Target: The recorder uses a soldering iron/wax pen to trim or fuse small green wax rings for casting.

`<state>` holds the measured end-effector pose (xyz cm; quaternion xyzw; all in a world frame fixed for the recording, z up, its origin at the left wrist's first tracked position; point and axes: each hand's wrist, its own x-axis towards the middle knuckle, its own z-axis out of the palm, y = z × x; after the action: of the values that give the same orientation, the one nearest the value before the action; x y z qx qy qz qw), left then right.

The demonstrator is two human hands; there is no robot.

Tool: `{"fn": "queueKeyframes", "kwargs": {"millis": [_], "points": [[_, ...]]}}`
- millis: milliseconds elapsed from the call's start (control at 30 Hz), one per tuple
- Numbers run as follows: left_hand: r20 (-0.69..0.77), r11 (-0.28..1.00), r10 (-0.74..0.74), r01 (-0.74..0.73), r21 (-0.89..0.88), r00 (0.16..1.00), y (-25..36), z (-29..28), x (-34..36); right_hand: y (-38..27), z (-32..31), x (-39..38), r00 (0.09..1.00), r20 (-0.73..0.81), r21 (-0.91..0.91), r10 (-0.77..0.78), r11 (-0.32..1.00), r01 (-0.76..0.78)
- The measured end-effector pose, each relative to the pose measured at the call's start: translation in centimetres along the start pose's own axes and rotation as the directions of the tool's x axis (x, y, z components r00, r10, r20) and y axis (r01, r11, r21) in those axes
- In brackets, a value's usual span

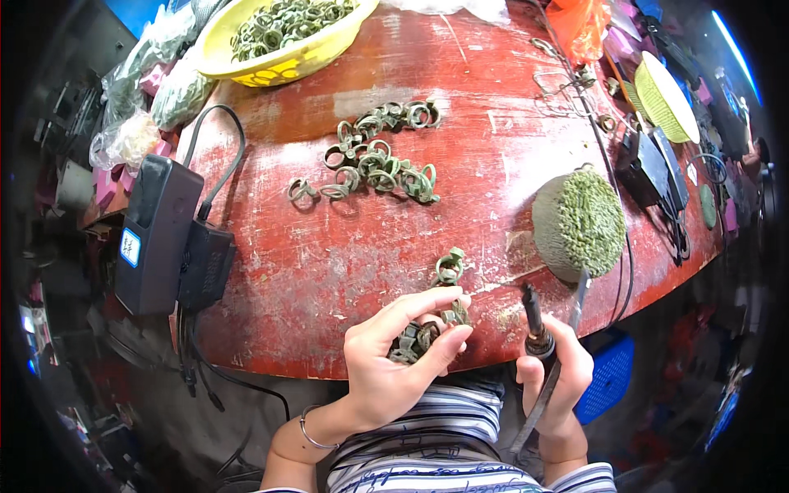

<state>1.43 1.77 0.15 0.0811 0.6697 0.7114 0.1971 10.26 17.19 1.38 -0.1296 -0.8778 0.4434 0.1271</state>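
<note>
My left hand [390, 361], at the lower middle, grips a small green ring piece [454, 313] between thumb and fingers, with more dark-green pieces [407, 345] in its palm. A loose green piece [450, 265] lies just beyond it. My right hand [559, 374] holds a dark pen-like tool [531, 308] upright; a flat metal strip [571, 324] runs alongside it, partly hidden by the fingers, up toward a round grey-green block with a grainy top [592, 218]. Several green ring pieces [378, 168] lie grouped on the red worktable [288, 271] farther back.
A yellow basket of green rings [275, 70] stands at the back. Black adapters sit at left [156, 230] and right [645, 168], with cables. Plastic bags [177, 90], an orange bag [575, 25] and a pale yellow basket [666, 99] line the edges. A blue crate [608, 378] is below.
</note>
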Motion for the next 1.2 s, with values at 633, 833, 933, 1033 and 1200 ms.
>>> {"fn": "queueKeyframes", "kwargs": {"millis": [633,833,933,1033,1200], "points": [[0.011,0.977,0.154,-0.154,0.146,0.988,-0.1,-0.7,1.1,0.8,0.1,-0.6,0.984,0.108,-0.361,-0.141,0.917,0.171],[0.029,0.978,0.135,-0.138,0.155,0.99,0.0,-0.7,1.0,0.8,0.0,-0.7,0.986,0.112,-0.369,-0.123,0.916,0.156],[0.03,0.98,0.125,-0.128,0.152,0.992,0.0,-0.7,1.0,0.9,0.0,-0.7,0.987,0.105,-0.368,-0.12,0.917,0.151],[0.027,0.98,0.12,-0.123,0.158,0.992,0.0,-0.6,1.0,1.0,0.0,-0.7,0.987,0.101,-0.368,-0.126,0.917,0.155],[-0.06,0.991,0.062,-0.055,0.118,0.996,0.3,-0.2,0.9,0.9,0.0,-0.6,0.987,0.101,-0.354,-0.123,0.923,0.152]]}}
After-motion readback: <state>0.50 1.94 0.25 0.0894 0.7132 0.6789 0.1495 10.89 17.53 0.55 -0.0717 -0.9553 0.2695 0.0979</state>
